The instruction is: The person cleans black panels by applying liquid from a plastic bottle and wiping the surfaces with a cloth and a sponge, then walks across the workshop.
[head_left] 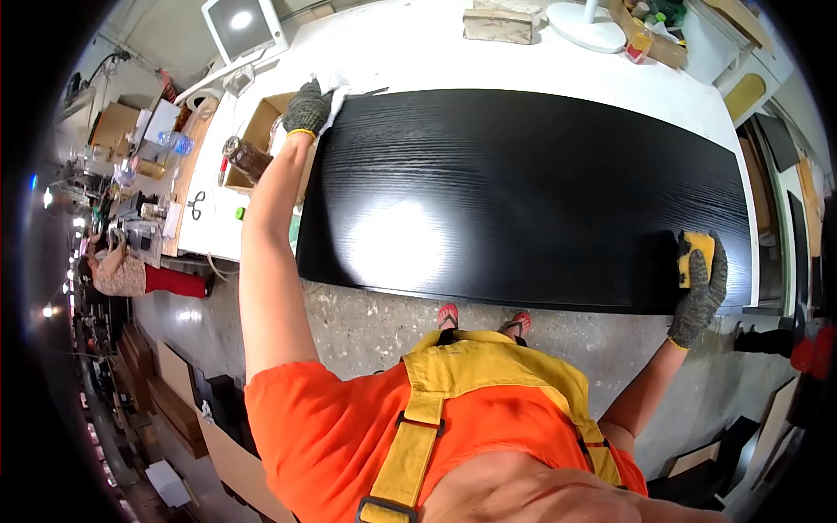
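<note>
Your grey-gloved right hand pinches a yellow rectangular sponge between its fingers near the white counter's near right corner, over a glossy black wood-grained panel laid along the near edge, presumably for easy reach. Your grey-gloved left hand meets a crumpled white cloth toward the left edge; whether its fingers pinch it cannot be told.

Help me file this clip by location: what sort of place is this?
Probably a workshop, perhaps for furniture: a large black board lies on a white table, the gloved right hand holds a yellow block, and the floor looks like bare concrete.
</note>
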Demonstrator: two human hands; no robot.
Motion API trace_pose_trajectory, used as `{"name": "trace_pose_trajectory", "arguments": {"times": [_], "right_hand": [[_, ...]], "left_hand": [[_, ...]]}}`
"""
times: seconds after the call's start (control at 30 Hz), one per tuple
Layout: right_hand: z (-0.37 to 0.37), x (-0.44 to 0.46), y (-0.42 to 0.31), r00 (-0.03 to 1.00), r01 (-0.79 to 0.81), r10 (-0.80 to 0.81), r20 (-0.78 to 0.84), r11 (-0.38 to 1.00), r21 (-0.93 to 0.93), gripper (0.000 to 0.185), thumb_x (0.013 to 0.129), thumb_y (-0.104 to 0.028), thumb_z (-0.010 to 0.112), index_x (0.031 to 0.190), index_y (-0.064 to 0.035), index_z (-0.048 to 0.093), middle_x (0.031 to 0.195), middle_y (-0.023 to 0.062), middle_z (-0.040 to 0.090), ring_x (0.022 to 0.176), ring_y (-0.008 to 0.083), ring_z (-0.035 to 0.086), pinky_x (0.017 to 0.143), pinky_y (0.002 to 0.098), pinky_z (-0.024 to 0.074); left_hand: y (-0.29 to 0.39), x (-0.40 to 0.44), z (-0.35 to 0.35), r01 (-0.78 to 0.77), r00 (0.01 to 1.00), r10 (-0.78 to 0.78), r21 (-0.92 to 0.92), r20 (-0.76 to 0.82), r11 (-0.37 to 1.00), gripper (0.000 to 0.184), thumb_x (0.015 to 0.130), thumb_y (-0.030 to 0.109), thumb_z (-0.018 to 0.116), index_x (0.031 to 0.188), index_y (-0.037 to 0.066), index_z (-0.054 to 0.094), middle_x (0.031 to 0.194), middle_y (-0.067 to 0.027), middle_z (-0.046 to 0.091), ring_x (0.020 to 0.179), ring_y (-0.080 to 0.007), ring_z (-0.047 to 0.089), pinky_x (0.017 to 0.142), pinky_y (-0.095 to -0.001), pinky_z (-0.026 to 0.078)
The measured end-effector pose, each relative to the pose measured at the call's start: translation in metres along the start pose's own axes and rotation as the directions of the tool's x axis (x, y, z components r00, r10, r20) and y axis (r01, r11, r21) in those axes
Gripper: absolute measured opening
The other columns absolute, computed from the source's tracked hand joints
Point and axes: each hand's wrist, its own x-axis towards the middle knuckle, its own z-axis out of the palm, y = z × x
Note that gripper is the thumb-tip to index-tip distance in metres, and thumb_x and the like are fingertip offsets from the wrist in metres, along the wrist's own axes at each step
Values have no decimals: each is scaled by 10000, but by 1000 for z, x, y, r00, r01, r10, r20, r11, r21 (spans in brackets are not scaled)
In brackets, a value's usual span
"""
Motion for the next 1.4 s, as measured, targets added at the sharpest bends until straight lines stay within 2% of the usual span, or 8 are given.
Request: {"name": "trace_pose_trajectory", "arguments": {"times": [0.1,0.17,0.27,0.47,0.67,0.77,1.1,1.4], "right_hand": [[2,-1,-3,999,37,-37,-19,999,-17,483,839,-168,681,1263,5,527,1131,139,609,974,180,608,821,267,517],[-1,1,0,999,30,-30,15,1000,-1,464,853,-175,665,1263,-3,533,1137,138,606,974,176,605,835,270,510],[2,-2,-6,996,77,-83,-30,985,-151,449,864,-167,647,1266,-4,529,1154,140,597,992,184,600,848,286,506],[-2,3,0,994,110,-110,3,992,-61,416,829,-130,661,1210,7,567,1154,131,606,1020,220,596,893,325,487],[-2,-13,-11,973,214,-226,-49,960,-178,446,752,-134,738,1163,-28,603,1079,118,629,986,225,616,872,323,500],[-1,-2,1,974,214,-217,-67,976,-48,447,739,-127,755,1149,-32,605,1082,114,629,972,215,621,857,319,512],[-15,2,15,879,477,-475,43,874,-86,496,712,-248,785,1137,-61,611,1140,103,632,1016,243,618,948,382,453],[-44,10,17,902,391,-379,207,920,-16,546,753,-332,736,1210,-86,566,1143,91,614,1061,295,560,935,404,447]], "left_hand": [[-47,-40,-16,-48,991,58,85,-123,995,477,835,416,558,1177,85,585,1115,-224,606,1037,-364,584,891,-438,458],[-51,-41,-43,106,971,-142,-188,-192,976,418,831,351,596,1145,75,597,1043,-221,623,957,-356,603,832,-420,479],[-7,-61,-99,-45,977,-112,-692,-180,720,334,829,227,652,1120,68,613,919,-207,641,824,-309,623,744,-384,502],[50,-58,-57,-224,958,281,-461,59,859,484,841,375,621,1172,24,586,1071,-216,621,996,-335,594,841,-390,470],[81,-47,-30,-163,971,217,-386,102,908,512,840,395,642,1161,-2,595,1107,-209,635,1045,-332,601,873,-380,468],[185,-64,-26,-274,929,367,-596,37,754,437,794,312,718,1090,4,625,1029,-174,666,961,-303,633,835,-381,487],[539,-80,-37,-600,717,697,-501,9,624,635,738,613,627,866,-8,648,833,-226,660,788,-365,641,702,-426,490],[790,-104,-36,-815,498,859,-404,-121,416,810,776,664,516,1135,-58,590,1090,-249,622,1044,-355,590,913,-418,445]]}}
